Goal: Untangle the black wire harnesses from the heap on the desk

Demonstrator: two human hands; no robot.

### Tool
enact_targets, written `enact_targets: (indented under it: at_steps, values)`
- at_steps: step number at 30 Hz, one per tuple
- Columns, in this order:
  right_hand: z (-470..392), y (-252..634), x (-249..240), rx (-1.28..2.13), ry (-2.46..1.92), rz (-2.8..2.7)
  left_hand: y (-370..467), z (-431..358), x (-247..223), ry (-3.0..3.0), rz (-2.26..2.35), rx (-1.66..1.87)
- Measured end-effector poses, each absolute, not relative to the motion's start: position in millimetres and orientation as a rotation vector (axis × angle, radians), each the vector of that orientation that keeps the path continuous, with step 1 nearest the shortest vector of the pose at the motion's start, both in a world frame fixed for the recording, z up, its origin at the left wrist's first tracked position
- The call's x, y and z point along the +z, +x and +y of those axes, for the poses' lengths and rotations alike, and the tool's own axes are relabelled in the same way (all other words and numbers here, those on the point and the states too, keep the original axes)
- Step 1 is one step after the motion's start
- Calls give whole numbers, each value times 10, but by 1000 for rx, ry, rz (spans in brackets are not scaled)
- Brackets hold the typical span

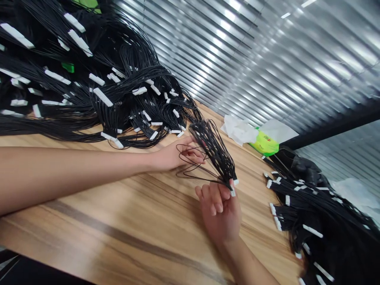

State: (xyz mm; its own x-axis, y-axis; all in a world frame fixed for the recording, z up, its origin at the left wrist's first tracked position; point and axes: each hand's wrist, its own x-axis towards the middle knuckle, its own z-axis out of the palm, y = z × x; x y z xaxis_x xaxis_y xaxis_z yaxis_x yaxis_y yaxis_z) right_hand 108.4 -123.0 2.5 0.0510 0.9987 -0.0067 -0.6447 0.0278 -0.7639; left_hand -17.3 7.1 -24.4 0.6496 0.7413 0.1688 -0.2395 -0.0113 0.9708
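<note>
A black wire harness point(218, 150) with small white plug connectors at its lower end hangs over the table between my hands. My right hand point(221, 209) pinches that end near a white connector point(232, 192), its other fingers curled. My left hand point(185, 153) is at the upper part of the harness, fingers bent around the wires; some fingertips are hidden behind them. A few thin wires loop loosely out to the left, across my left fingers.
A large heap of black wire harnesses point(127, 75) with white connectors covers the table's back left. Another pile of harnesses point(326, 221) lies at the right. A bright green packet point(265, 143) and white paper point(239, 128) lie near the corrugated metal wall point(225, 51). The wooden table point(124, 233) is beneath.
</note>
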Motion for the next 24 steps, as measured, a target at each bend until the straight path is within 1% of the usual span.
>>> enact_targets:
  at_steps: [4, 7, 12, 15, 17, 21, 24]
  values:
    - [-1111, 1192, 9, 1443, -626, -364, -223, 28, -142, 1402, 573, 793]
    - [-1061, 1228, 4, 1460, -597, -294, -234, 16, -116, 1449, 574, 823]
    - [-1112, 1160, 1, 1523, -656, -487, -209, 61, -166, 1232, 607, 999]
    - [-1185, 1111, -34, 1436, -767, -736, -198, 49, -135, 1131, 537, 1041]
    - [-1235, 1086, -68, 1321, -840, -871, -196, 8, -51, 1137, 511, 969]
    - [-1314, 1044, -102, 1163, -874, -946, -207, -69, 158, 1157, 595, 626]
    - [-1326, 1027, -90, 1079, -881, -938, -207, -78, 145, 1167, 646, 455]
